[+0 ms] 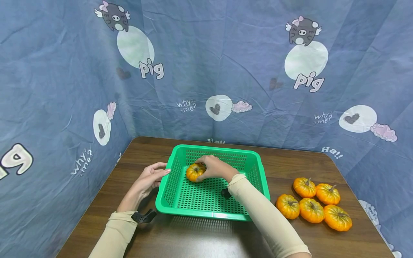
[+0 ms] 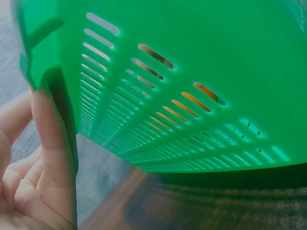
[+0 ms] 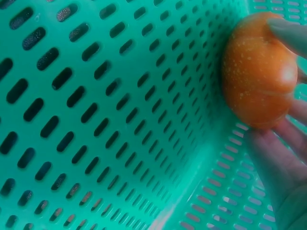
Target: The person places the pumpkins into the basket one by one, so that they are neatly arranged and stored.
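Note:
A small orange pumpkin (image 1: 195,172) is inside the green plastic basket (image 1: 206,215), toward its left end. My right hand (image 1: 213,167) reaches in from the right and grips the pumpkin with thumb and fingers on either side. In the right wrist view, the fingers bend round the smooth pumpkin (image 3: 261,72) close to the slotted basket floor. At the basket's left rim rests my left hand (image 1: 148,181), its extended thumb and fingers touching the edge from outside. The left wrist view shows that hand (image 2: 38,158) beside the slotted wall (image 2: 216,43).
Several more small pumpkins (image 1: 311,210) sit grouped on the brown wooden table (image 1: 193,240), right of the basket. A blue cloth with pig prints (image 1: 193,53) hangs behind the table and along its sides. Black straps (image 1: 144,216) are on the wrists.

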Demonstrator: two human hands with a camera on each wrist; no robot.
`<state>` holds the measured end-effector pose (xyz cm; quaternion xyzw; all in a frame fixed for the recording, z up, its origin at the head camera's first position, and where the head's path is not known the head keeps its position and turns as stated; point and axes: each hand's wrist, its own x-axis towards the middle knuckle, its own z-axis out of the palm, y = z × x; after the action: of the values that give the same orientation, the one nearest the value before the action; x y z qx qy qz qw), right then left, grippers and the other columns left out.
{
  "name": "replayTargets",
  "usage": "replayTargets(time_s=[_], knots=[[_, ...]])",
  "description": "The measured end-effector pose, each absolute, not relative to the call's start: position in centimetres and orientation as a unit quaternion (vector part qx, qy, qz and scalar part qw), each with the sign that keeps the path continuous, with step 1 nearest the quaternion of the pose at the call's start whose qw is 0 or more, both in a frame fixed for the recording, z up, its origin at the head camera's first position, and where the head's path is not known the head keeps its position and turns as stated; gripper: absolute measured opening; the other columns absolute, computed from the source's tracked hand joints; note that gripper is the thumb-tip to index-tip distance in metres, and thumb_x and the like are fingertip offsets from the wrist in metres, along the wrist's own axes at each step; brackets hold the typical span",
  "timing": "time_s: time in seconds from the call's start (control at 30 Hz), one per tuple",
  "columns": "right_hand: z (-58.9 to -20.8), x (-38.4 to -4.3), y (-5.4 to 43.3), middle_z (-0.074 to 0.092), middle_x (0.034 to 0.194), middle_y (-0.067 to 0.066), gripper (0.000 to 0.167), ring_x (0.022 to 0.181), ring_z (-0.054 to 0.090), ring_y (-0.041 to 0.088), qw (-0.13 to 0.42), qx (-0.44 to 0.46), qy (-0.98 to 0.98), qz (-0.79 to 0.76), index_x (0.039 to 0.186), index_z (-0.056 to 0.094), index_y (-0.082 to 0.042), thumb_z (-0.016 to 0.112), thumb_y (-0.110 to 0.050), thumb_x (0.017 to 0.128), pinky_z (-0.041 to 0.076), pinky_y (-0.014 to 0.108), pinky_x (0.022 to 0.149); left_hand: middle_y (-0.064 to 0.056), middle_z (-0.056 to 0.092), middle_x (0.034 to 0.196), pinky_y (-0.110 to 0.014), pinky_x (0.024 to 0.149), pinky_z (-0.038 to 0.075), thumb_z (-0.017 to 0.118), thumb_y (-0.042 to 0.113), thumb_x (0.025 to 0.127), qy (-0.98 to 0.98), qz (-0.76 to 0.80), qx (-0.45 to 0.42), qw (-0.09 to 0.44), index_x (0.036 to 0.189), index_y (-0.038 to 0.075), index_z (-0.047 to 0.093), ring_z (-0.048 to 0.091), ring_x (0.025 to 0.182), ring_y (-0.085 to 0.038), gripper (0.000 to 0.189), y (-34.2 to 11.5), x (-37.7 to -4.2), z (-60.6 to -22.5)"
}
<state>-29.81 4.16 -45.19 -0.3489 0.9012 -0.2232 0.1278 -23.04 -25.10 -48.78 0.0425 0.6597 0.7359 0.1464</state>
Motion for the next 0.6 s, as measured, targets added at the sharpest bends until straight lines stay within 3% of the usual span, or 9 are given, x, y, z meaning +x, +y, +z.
replayTargets(time_s=[0.6], knots=[[-44.3, -29.99, 4.85, 0.063, 0.144, 0.009, 0.071, 0.13, 0.061, 0.028, 0.129, -0.342, 0.9, -0.24, 0.143, 0.061, -0.01, 0.086, -0.041, 0.084, 0.054, 0.047, 0.108, 0.006, 0.079, 0.088, -0.023, 0.062, 0.063, 0.065, 0.012, 0.102, 0.66, 0.735, 0.03, 0.152, 0.136, 0.003, 0.048, 0.077, 0.075, -0.009, 0.039, -24.97, -23.02, -48.52]])
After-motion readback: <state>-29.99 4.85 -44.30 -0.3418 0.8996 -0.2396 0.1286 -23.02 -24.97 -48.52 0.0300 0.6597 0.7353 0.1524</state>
